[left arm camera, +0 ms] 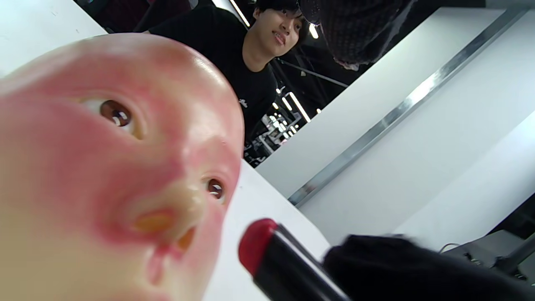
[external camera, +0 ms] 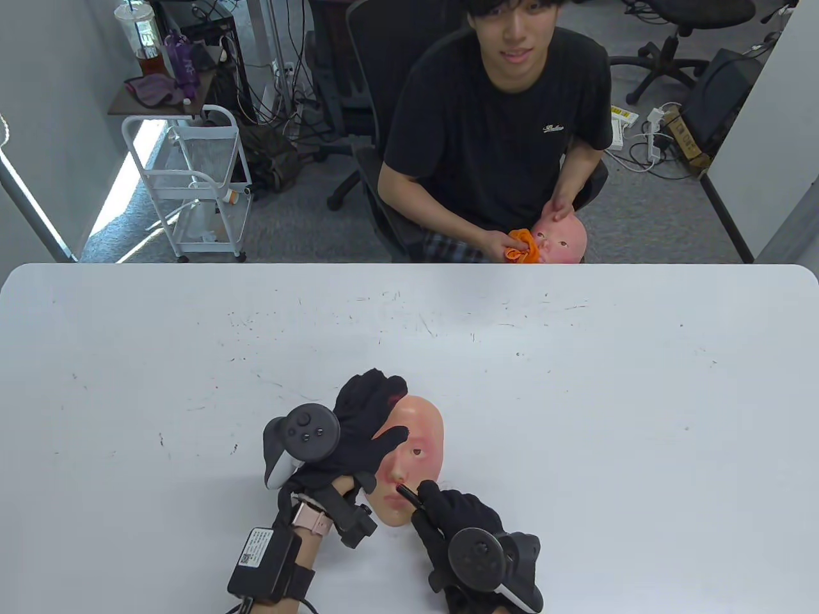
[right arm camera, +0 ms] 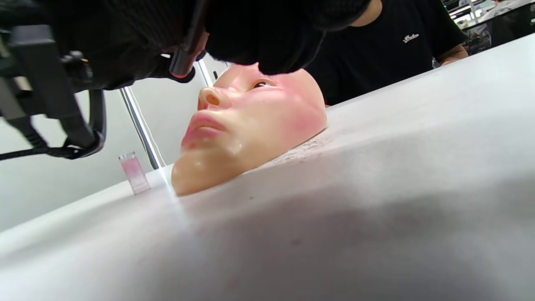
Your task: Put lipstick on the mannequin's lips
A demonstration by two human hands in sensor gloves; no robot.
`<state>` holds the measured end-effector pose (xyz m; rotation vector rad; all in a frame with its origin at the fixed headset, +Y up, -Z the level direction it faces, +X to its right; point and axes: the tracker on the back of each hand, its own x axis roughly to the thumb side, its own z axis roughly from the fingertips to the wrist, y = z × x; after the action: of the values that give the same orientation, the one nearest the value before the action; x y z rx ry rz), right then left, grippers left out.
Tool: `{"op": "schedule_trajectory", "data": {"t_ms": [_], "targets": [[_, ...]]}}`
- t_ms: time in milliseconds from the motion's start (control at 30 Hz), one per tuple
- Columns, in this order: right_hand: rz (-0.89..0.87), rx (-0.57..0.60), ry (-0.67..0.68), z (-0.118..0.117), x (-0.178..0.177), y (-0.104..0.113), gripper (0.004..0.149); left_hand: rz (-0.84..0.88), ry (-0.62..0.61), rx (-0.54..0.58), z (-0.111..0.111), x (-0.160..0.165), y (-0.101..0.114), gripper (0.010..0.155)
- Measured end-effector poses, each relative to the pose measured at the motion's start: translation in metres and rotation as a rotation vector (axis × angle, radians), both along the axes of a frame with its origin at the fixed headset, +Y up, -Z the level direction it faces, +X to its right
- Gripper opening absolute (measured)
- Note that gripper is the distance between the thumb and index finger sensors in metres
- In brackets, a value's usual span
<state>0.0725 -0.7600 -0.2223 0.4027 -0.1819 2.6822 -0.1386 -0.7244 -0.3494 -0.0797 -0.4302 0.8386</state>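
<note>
A pink mannequin face [external camera: 413, 457] lies face up on the white table [external camera: 576, 396], chin toward the near edge. My left hand [external camera: 358, 422] rests on its left side and forehead, holding it steady. My right hand [external camera: 457, 511] grips a black lipstick [external camera: 409, 494] with its red tip just above the mouth. The left wrist view shows the red tip [left arm camera: 256, 240] close to the face [left arm camera: 104, 159], beside the nose. In the right wrist view the lipstick [right arm camera: 184, 58] hangs above the nose and the pink lips [right arm camera: 202, 125], not touching them.
A small clear cap [right arm camera: 133, 172] stands on the table beside the chin. A person in a black shirt [external camera: 505, 109] sits across the table, wiping another mannequin head [external camera: 563, 240] with an orange cloth [external camera: 521, 246].
</note>
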Motion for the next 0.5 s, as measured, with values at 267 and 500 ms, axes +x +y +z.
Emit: {"op": "schedule_trajectory", "data": {"t_ms": [267,500], "targets": [[0.095,0.037,0.022,0.004,-0.013,0.002,0.052,-0.103,0.013,-0.054,-0.011,0.009,-0.020,0.082],[0.204,0.049,0.028,0.005,-0.026,0.002,0.052,-0.227,0.032,-0.041,-0.012,0.011,-0.028,0.079]]}}
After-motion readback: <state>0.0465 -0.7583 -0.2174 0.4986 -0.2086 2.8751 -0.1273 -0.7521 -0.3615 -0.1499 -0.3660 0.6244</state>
